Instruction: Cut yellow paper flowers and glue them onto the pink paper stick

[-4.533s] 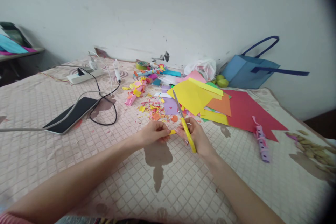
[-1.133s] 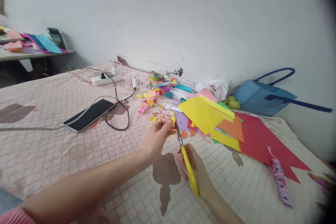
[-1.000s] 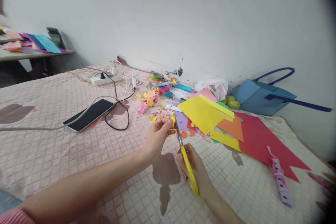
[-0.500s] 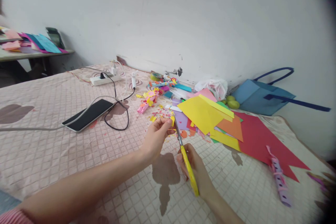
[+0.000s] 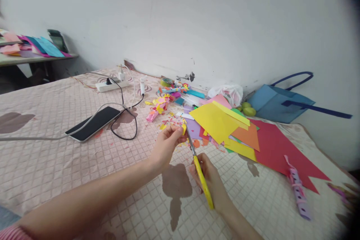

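Between the thumb and fingers of my left hand [image 5: 168,145] is a small piece of yellow paper [image 5: 184,129]. My right hand [image 5: 209,177] grips a pair of scissors [image 5: 201,178] by the yellow handles. The metal blades point up and away, with their tips right at the yellow piece; whether they are cutting into it I cannot tell. Just beyond my hands lie tiny paper scraps [image 5: 172,121] and a pink paper roll with yellow flowers [image 5: 159,108]. To the right, sheets of yellow paper [image 5: 215,120] overlap an orange sheet [image 5: 247,137].
A large red sheet [image 5: 277,150] and a purple paper roll [image 5: 299,195] lie to the right. A blue bag [image 5: 278,103] rests against the wall. On the left are a black flat device [image 5: 94,123], loose cables and a white power strip [image 5: 111,85].
Both hands keep nearly the same pose, with the yellow piece and the scissors still in them. The whole view has shifted very slightly.
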